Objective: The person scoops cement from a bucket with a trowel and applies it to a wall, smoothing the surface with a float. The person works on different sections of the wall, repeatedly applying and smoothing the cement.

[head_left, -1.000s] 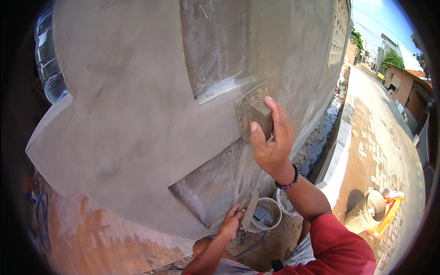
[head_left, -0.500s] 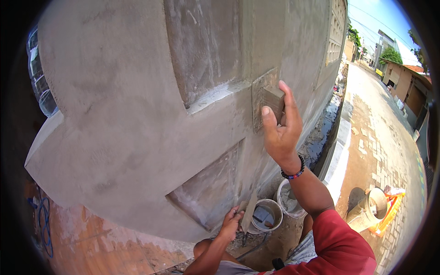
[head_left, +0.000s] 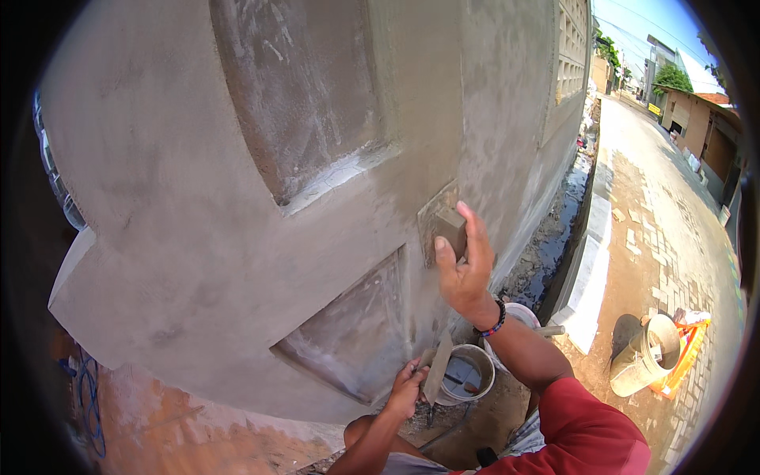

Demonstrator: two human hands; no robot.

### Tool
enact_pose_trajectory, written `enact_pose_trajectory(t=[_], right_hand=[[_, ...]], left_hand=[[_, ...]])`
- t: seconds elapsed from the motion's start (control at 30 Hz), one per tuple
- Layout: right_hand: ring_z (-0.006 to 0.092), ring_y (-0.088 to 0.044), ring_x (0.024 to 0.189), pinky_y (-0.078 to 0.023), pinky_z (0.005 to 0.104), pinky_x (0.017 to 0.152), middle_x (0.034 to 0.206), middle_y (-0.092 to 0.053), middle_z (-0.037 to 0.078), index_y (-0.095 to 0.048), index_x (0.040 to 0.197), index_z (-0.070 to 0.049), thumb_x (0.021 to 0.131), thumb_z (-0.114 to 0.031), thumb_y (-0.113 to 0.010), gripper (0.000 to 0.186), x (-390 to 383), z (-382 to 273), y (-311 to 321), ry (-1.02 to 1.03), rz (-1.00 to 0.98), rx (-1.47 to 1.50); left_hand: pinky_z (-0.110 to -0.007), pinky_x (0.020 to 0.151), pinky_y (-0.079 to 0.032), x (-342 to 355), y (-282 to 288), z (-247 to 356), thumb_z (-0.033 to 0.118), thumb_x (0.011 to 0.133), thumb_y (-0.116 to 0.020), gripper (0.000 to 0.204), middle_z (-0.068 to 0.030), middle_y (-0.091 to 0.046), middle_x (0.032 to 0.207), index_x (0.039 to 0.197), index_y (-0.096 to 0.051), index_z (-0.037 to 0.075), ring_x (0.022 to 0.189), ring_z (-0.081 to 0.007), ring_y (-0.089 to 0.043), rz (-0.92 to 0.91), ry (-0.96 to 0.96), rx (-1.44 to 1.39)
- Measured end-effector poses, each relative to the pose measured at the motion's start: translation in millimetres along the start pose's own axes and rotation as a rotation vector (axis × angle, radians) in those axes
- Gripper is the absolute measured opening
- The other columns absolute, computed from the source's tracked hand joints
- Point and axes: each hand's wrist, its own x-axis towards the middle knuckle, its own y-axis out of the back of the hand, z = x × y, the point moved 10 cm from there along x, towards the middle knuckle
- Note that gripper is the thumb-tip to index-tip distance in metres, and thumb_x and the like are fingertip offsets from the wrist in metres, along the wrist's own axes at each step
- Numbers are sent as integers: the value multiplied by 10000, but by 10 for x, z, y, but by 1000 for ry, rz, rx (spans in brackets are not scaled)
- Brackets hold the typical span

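Right hand [head_left: 469, 277] grips the block handle of a hand float [head_left: 431, 226] between thumb and fingers; its plate appears flat on the grey wall [head_left: 174, 253], right of the upper recess [head_left: 301, 95], above and right of the lower recess [head_left: 356, 324]. Left hand [head_left: 406, 388] is closed on a flat-bladed tool [head_left: 438, 368], near side, just left of a bucket [head_left: 488, 386]. Risks: tilted plate could score the surface; drifting left could chip a recess edge; loose left wrist could knock the blade into the bucket rim.
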Motion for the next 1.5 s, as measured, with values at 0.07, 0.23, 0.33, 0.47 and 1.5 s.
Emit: enact_pose_trajectory(t=[0.07, 0.23, 0.33, 0.47, 1.5], right_hand=[[264, -569, 834, -470, 346, 744, 1048, -601, 185, -482, 1286, 61, 785, 7, -615, 521, -80, -102, 10, 109, -35, 43], [264, -540, 739, -455, 342, 670, 952, -604, 152, -516, 1270, 11, 785, 13, -608, 495, 1372, -257, 135, 226, 210, 70], [262, -525, 708, -448, 341, 650, 876, -571, 151, -517, 1288, -31, 798, 5, -599, 499, 1761, -196, 238, 199, 218, 83], [257, -539, 736, -450, 346, 642, 867, -563, 147, -538, 1253, -17, 772, 15, -620, 489, 898, -93, 83, 54, 80, 151], [304, -572, 779, -476, 379, 696, 962, -630, 165, -531, 1277, -47, 798, -35, -611, 485, 2002, -445, 62, 303, 225, 91]], left_hand=[[-229, 418, -379, 16, -18, -38, 202, 958, -543, 400, -15, -613, 900, 1330, -465, 78, 580, -76, -528, -9, 4, 11], [-317, 793, -525, -150, -21, 5, 171, 970, -516, 384, -62, -572, 1174, 1329, -448, 53, 1021, -147, -581, 0, 44, 53], [-231, 434, -392, -141, -65, 51, 206, 957, -546, 391, -14, -620, 928, 1321, -470, 86, 604, -82, -546, 78, 8, -2], [-232, 437, -396, -212, 162, -30, 212, 957, -542, 389, -15, -621, 970, 1317, -466, 87, 649, -89, -566, 122, 55, 46], [-238, 394, -357, -235, 79, 85, 224, 938, -566, 460, -32, -632, 916, 1338, -435, 38, 566, -85, -527, 136, 17, 64]])
